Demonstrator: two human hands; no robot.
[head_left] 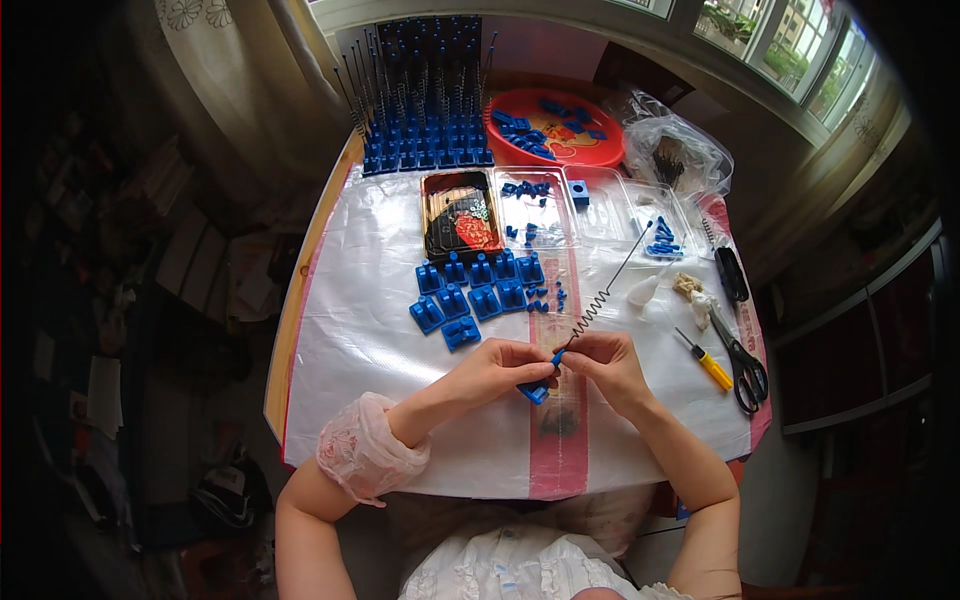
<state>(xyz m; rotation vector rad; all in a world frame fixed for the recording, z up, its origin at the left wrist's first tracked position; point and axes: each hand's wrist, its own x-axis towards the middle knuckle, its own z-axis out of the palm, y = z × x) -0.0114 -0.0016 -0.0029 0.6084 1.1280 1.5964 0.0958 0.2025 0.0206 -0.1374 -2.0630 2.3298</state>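
Observation:
My left hand [503, 368] pinches a small blue plastic block [534, 392] just above the table near its front edge. My right hand [612, 366] holds the lower end of a thin metal rod with a coiled spring [598, 300]; the rod slants up and to the right, and its blue tip meets the block between my fingers. Beyond my hands, several blue plastic blocks [473, 295] lie in rows on the white plastic sheet [360, 320].
Clear trays [600, 215] with small blue parts and a dark tray [458, 212] stand mid-table. A red round tray [556, 128] and a rack of assembled rods [425, 100] are at the back. Scissors [741, 355], a yellow screwdriver [706, 362] and a black tool [731, 272] lie at the right.

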